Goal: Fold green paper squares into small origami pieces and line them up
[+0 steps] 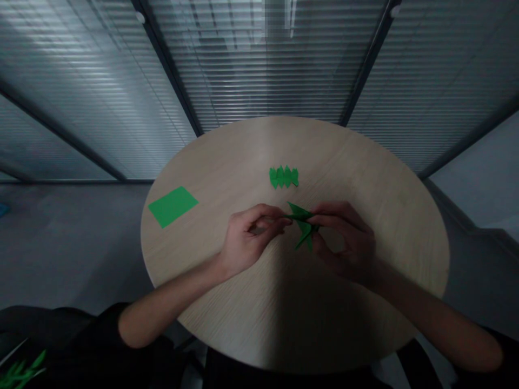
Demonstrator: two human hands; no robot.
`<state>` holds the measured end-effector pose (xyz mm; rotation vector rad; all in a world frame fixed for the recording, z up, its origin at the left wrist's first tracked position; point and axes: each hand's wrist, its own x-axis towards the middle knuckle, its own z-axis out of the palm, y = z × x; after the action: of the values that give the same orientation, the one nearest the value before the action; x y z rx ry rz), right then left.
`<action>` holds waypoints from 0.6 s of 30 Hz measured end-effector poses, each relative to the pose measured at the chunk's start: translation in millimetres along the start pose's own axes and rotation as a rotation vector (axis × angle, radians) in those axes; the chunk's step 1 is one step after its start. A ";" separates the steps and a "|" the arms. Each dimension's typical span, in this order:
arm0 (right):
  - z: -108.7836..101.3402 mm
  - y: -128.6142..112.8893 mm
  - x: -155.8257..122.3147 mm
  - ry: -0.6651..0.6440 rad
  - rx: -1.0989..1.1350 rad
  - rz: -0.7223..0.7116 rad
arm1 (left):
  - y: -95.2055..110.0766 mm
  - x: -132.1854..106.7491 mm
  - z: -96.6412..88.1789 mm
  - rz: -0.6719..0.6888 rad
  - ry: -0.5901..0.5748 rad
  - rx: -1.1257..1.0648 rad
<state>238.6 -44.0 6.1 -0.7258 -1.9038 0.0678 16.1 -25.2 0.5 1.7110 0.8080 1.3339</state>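
Head view: a round wooden table (365, 162) fills the middle, with blinds behind it.

Both bare forearms come in from 6 o'clock and meet just short of the table's centre. The left hand (247, 237) is curled, its thumb and fingertips pinched on the 9 o'clock tip of a folded green paper (302, 224). The right hand (344, 240) is closed round the paper's 3 o'clock side, fingers over the top and thumb below. Points of the paper stick out toward 12 and 6 o'clock between the two hands. It seems to be held just above the table rather than lying on it, though that is hard to tell.

A flat green sheet (173, 206) lies well apart at 10 o'clock on the table. A small zigzag piece (284, 177), also green, sits near the hands at 12 o'clock.

The work looks like fine creasing. To do it well, I judge:
- The right hand should stay the anchor, so that earlier folds do not spring open.
- The left pinch should be drawn along the edge only once the layers line up.
- Pressing the crease down on the table would make it sharper than working in the air.
- The light is dim, so alignment is best checked by touch.
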 end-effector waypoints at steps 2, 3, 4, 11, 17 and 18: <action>-0.2 -0.9 1.0 -0.004 0.011 0.000 | -1.8 -0.4 -0.7 0.030 0.007 -0.007; -0.4 -1.3 1.6 -0.007 0.017 0.003 | -2.6 -0.7 -1.2 0.046 0.007 -0.010; -0.6 -1.6 2.1 -0.012 0.024 0.006 | -3.2 -1.1 -1.7 0.060 0.004 -0.013; 0.5 -1.6 -0.5 -0.030 0.177 0.146 | -2.5 -2.9 -2.4 0.112 -0.024 0.011; 2.1 -2.4 -3.3 -0.058 0.373 0.343 | -1.9 -2.9 -0.4 0.121 0.012 0.049; 2.2 -2.3 -3.1 -0.067 0.417 0.381 | -2.0 -2.4 -0.7 0.134 0.016 0.065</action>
<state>236.5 -46.9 3.5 -0.7910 -1.7109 0.7132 14.9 -26.1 -2.2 1.8345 0.7650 1.4263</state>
